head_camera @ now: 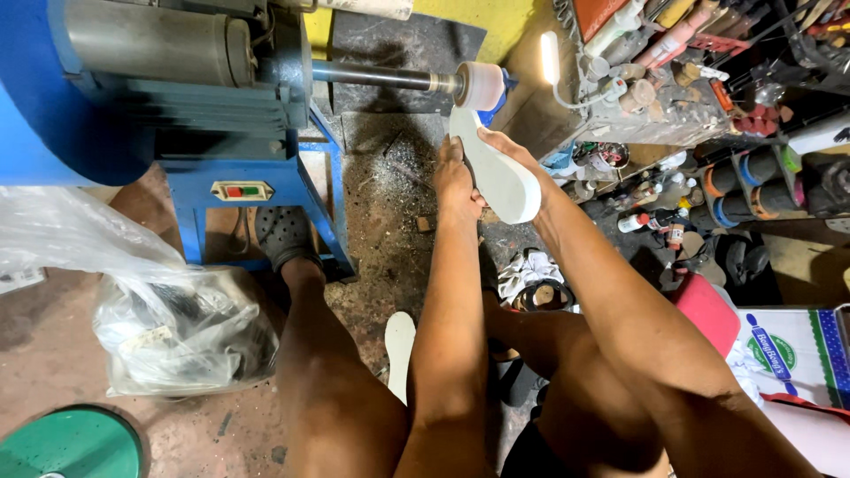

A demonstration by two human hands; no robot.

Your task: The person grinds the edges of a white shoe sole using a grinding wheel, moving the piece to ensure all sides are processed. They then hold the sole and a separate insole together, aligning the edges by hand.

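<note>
Both my hands hold a white shoe sole (503, 181) up against a small pinkish sanding drum (481, 85) at the end of a dark metal shaft (376, 76). My left hand (456, 181) grips the sole's left edge. My right hand (509, 150) wraps its upper right edge. The sole's narrow tip touches the drum from below. The shaft runs out of a blue machine (221, 106) at the upper left.
A second white sole (399, 347) lies on the dirty floor between my legs. A clear plastic bag (168, 327) sits at the left, a green round lid (71, 443) at the bottom left. Cluttered shelves of bottles and tools (699, 106) fill the right. A lamp (550, 57) glows there.
</note>
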